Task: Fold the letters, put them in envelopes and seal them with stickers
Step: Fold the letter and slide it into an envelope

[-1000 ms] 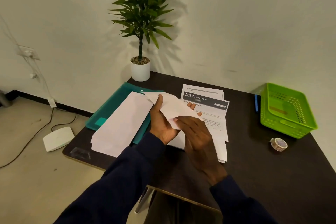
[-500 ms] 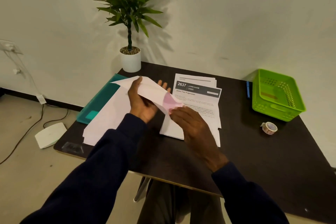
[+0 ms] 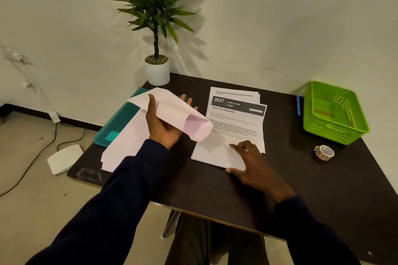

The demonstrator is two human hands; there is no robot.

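My left hand [image 3: 163, 129] grips a white envelope [image 3: 170, 107], thumb on top and fingers under it. The envelope's open end points to three o'clock, and I see pink inside. My right hand [image 3: 254, 170] sits on the letters [image 3: 234, 133] in the middle of the table [image 3: 215, 187]. Its fingers are bent on the top sheet and its thumb is at the near edge. I cannot tell if it pinches. The top sheet says "2637", "LIVING ROOM" and "Guest Tray Preparation". More envelopes [image 3: 125, 142] lie on a teal folder [image 3: 117, 120] at nine o'clock. A sticker roll [image 3: 324, 153] and a green basket [image 3: 336, 114] are at three o'clock. A plant pot [image 3: 157, 72] stands at twelve.
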